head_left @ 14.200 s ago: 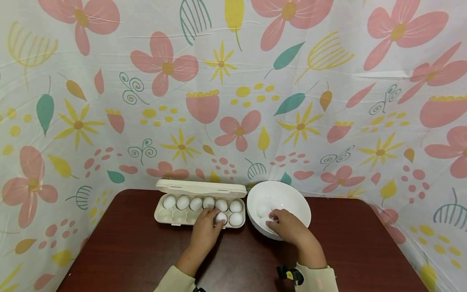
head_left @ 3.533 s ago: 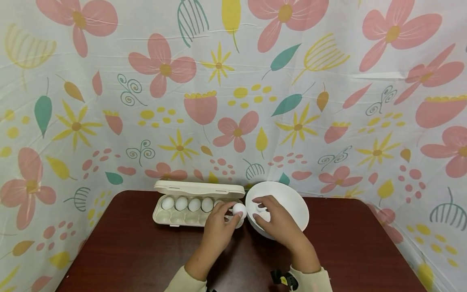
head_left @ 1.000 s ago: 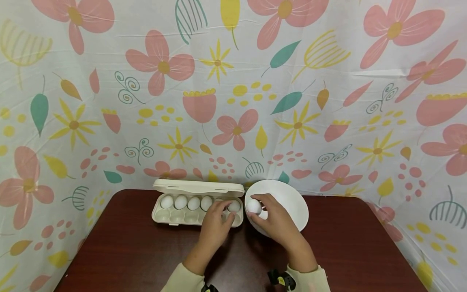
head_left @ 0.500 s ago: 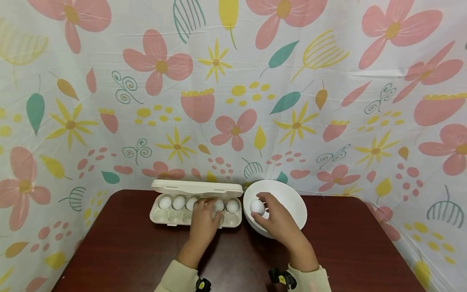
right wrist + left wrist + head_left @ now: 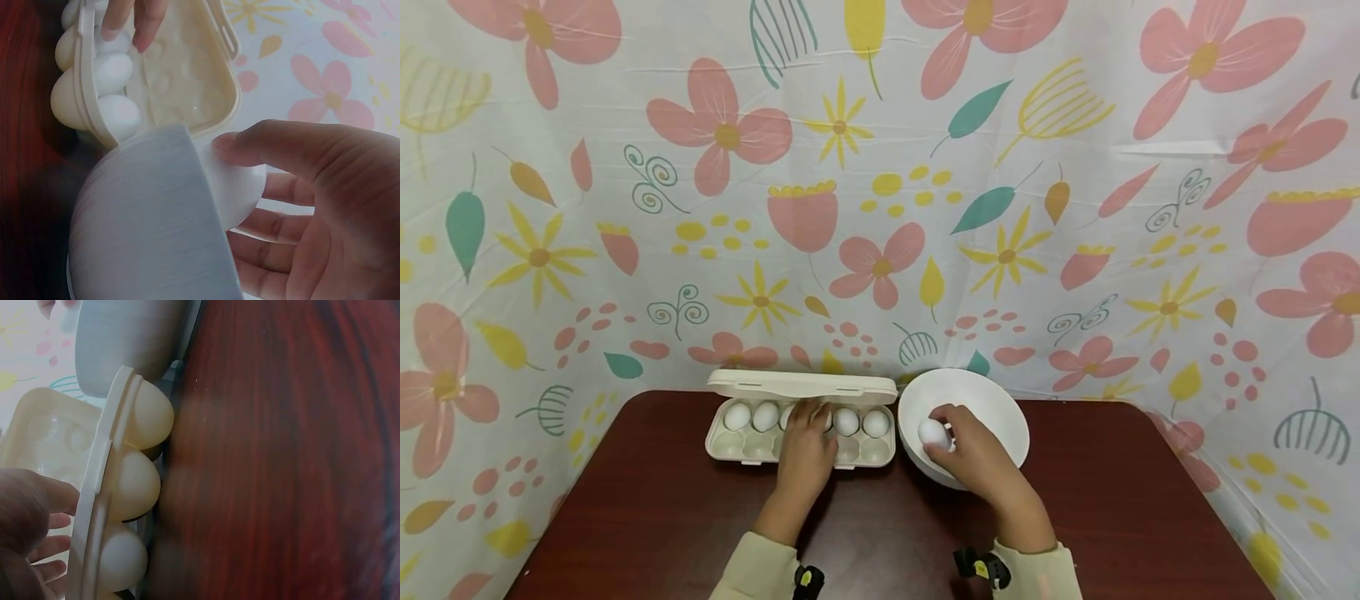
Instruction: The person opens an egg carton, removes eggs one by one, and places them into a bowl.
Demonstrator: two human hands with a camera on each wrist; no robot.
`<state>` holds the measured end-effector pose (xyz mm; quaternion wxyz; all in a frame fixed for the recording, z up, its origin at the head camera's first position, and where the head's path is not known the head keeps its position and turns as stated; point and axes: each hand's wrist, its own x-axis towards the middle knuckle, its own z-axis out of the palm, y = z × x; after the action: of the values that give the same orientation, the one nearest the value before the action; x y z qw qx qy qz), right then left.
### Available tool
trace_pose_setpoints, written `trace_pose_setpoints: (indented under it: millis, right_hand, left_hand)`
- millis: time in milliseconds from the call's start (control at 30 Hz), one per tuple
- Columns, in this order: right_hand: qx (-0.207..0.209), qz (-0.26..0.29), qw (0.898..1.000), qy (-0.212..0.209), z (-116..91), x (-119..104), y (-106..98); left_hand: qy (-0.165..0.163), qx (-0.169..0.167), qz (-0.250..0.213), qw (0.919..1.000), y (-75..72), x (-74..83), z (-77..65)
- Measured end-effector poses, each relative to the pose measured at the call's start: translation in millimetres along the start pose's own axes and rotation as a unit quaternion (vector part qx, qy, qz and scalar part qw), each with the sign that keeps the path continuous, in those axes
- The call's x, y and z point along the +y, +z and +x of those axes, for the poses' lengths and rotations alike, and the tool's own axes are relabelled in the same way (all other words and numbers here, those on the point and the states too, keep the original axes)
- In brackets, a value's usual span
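Note:
A cream egg carton (image 5: 760, 457) lies open, white eggs (image 5: 766, 417) along its back row and bare cups in front. My left hand (image 5: 805, 450) reaches over its middle, fingers spread at the back-row eggs and partly covering them. Its thumb and separate fingertips show beside the carton wall in the left wrist view. My right hand (image 5: 977, 454) pinches a white egg (image 5: 934, 433) between thumb and fingers, inside the near left part of the white bowl (image 5: 1000, 408). In the right wrist view the bowl wall hides part of this egg (image 5: 240, 187).
The bowl stands just right of the carton on a dark red-brown table (image 5: 880, 542). A floral cloth (image 5: 880, 208) hangs behind the table's back edge. The carton lid (image 5: 805, 385) is raised along the back. Black straps (image 5: 808, 581) circle both wrists.
My left hand has moved left from the carton's right end to its middle. The right hand has lowered its egg farther into the bowl. Front-row eggs seen earlier are gone from the carton.

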<state>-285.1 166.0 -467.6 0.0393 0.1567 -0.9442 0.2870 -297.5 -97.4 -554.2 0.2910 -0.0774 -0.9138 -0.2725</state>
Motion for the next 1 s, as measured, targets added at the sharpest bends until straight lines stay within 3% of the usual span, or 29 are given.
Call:
trace_pose_setpoints:
  millis: [267, 733, 1000]
  right_hand:
    - [-0.029, -0.002, 0.999, 0.026, 1, 7, 0]
    - [-0.059, 0.019, 0.997, 0.053, 4, 16, 5]
    - [-0.062, 0.013, 0.997, 0.051, 5, 17, 8]
  left_hand:
    - [-0.013, -0.020, 0.003, 0.9997, 1.6, -3.9, -2.0]
    - [-0.027, 0.010, -0.006, 0.9996, 4.3, -7.1, -2.7]
    - [-0.032, -0.002, -0.007, 0.9995, 4.7, -10.3, -1.4]
